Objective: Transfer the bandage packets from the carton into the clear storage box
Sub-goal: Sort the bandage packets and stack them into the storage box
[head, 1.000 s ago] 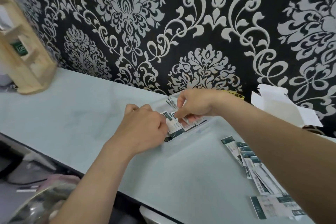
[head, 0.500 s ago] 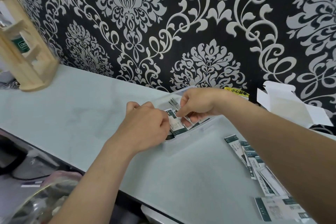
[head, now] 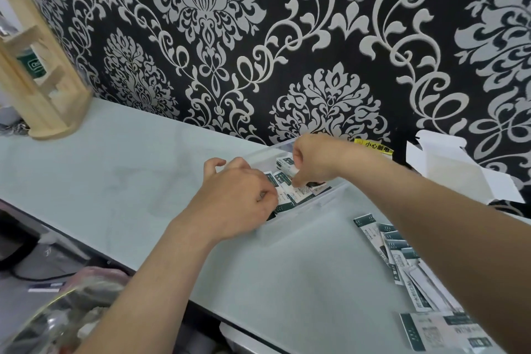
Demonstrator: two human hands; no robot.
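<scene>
Presently, right hand (head: pixel 313 158) pinches packet stack (head: pixel 285 164); left hand (head: pixel 238 204) pinches laid packets (head: pixel 290 198) just below, inside clear storage box (head: pixel 339 187). Yellow sticker (head: pixel 373 146) behind right wrist reads 小心触电.

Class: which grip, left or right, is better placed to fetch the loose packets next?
Right, likely. The loose packets lie on the right, beside that forearm. The right grip need only drop its stack into the box first. The left grip would have to cross over.
</scene>
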